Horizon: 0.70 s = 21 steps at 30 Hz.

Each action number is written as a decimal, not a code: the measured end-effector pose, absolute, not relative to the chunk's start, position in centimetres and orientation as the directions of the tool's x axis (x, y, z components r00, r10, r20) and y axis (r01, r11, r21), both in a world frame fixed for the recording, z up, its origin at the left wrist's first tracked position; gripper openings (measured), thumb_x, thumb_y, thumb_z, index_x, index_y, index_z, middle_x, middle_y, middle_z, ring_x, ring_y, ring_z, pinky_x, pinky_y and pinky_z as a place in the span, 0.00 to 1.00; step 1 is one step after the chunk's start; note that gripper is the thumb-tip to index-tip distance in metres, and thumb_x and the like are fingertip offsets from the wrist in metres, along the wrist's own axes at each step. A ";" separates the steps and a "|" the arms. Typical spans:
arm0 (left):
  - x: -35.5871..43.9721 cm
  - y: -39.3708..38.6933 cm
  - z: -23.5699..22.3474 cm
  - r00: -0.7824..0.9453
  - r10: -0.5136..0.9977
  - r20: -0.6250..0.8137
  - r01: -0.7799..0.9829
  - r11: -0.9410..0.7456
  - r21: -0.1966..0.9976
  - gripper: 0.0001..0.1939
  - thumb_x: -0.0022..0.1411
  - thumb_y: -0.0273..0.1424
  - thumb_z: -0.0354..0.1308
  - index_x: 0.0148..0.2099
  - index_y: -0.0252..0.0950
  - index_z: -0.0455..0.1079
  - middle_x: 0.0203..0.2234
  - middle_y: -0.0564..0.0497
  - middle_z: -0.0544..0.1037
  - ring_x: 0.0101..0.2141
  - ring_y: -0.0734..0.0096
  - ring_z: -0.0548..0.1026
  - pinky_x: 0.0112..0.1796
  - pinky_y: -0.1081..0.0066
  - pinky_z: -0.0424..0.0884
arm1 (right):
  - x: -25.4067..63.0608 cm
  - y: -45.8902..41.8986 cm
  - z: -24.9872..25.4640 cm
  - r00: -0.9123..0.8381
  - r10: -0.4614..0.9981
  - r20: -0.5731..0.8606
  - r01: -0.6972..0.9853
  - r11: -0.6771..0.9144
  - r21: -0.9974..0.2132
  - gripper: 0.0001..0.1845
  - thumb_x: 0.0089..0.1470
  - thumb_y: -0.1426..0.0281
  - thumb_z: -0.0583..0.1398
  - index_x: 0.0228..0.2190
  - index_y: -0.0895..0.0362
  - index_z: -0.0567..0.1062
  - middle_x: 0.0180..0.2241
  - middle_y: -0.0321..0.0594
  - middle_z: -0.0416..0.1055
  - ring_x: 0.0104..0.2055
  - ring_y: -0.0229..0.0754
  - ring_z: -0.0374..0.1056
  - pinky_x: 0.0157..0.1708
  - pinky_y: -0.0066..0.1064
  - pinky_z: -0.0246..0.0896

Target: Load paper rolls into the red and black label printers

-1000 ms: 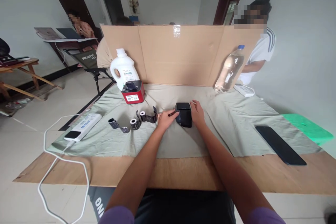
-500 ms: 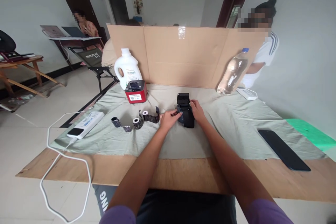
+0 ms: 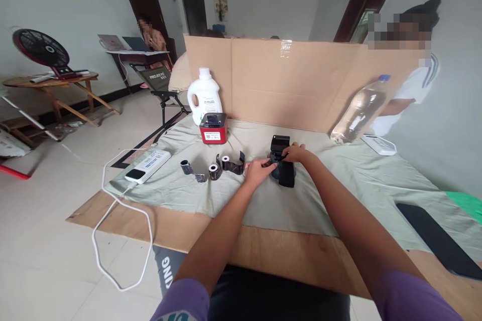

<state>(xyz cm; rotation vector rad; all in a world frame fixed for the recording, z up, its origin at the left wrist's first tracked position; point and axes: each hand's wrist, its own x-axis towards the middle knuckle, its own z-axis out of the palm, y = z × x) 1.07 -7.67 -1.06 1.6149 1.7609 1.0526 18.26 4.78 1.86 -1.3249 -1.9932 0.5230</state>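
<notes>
A small black device [image 3: 286, 173] with a raised, open lid [image 3: 280, 144] lies on the cloth before me; its exact kind is unclear. My left hand [image 3: 259, 171] grips its left side, thumb and fingers closing on the edge. From the upper right, my right hand [image 3: 295, 152] reaches over it, fingers drawn together at the middle just below the lid; the fingertips are partly hidden. Left of my left hand lie small rolls of dark strip with pale cores: a partly unwound roll [image 3: 234, 166], a tighter roll [image 3: 214, 172] and another loose one [image 3: 192, 170].
Behind the rolls stand a red-and-black box [image 3: 213, 130] and a white jug [image 3: 206, 98]. A cardboard panel [image 3: 278, 85] closes the back; a clear bottle [image 3: 359, 113] leans at right. A white power bank [image 3: 147, 166] with cable lies left, a black phone [image 3: 439, 238] right. People sit beyond.
The view has turned left, so things appear further right. My right hand has moved from the device's right side up over its middle. My left hand stays at the left side.
</notes>
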 end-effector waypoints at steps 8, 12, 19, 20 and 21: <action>1.2 -7.7 -1.3 -0.121 0.972 0.199 0.648 -0.075 0.758 0.18 0.67 0.47 0.54 0.51 0.49 0.79 0.38 0.51 0.84 0.46 0.59 0.78 0.55 0.60 0.63 | 18.9 3.2 8.1 -0.230 0.969 0.086 0.781 0.236 -0.578 0.10 0.41 0.68 0.72 0.25 0.59 0.77 0.36 0.49 0.73 0.42 0.51 0.70 0.51 0.52 0.61; 1.1 -7.5 -1.2 -0.148 0.973 0.179 0.659 -0.037 0.751 0.23 0.73 0.41 0.44 0.46 0.45 0.81 0.41 0.48 0.84 0.48 0.58 0.78 0.55 0.60 0.63 | 17.3 1.0 12.5 -0.317 0.947 0.051 0.543 0.225 -0.809 0.08 0.53 0.65 0.65 0.32 0.57 0.74 0.29 0.43 0.75 0.30 0.43 0.71 0.37 0.42 0.69; 1.3 -8.1 -0.9 -0.110 0.976 0.187 0.691 -0.060 0.720 0.19 0.72 0.38 0.47 0.54 0.45 0.77 0.48 0.49 0.82 0.51 0.58 0.76 0.57 0.60 0.62 | 9.5 -0.2 13.6 -0.220 0.943 0.250 0.505 0.329 -0.798 0.09 0.52 0.65 0.63 0.33 0.58 0.75 0.27 0.38 0.73 0.31 0.43 0.70 0.36 0.38 0.68; 1.5 -8.3 -0.9 -0.099 0.975 0.197 0.706 -0.070 0.704 0.19 0.71 0.37 0.48 0.55 0.45 0.76 0.49 0.48 0.81 0.52 0.58 0.76 0.57 0.60 0.62 | 8.3 0.3 13.1 -0.222 0.936 0.273 0.563 0.351 -0.748 0.08 0.53 0.65 0.63 0.33 0.58 0.75 0.28 0.39 0.73 0.32 0.44 0.71 0.37 0.37 0.67; 1.6 -8.4 -1.0 -0.088 0.974 0.207 0.727 -0.079 0.682 0.19 0.70 0.36 0.49 0.57 0.44 0.75 0.49 0.47 0.81 0.52 0.57 0.75 0.57 0.59 0.62 | 7.2 1.0 12.4 -0.239 0.927 0.287 0.623 0.374 -0.687 0.08 0.53 0.66 0.62 0.33 0.58 0.75 0.30 0.40 0.74 0.34 0.45 0.71 0.39 0.37 0.67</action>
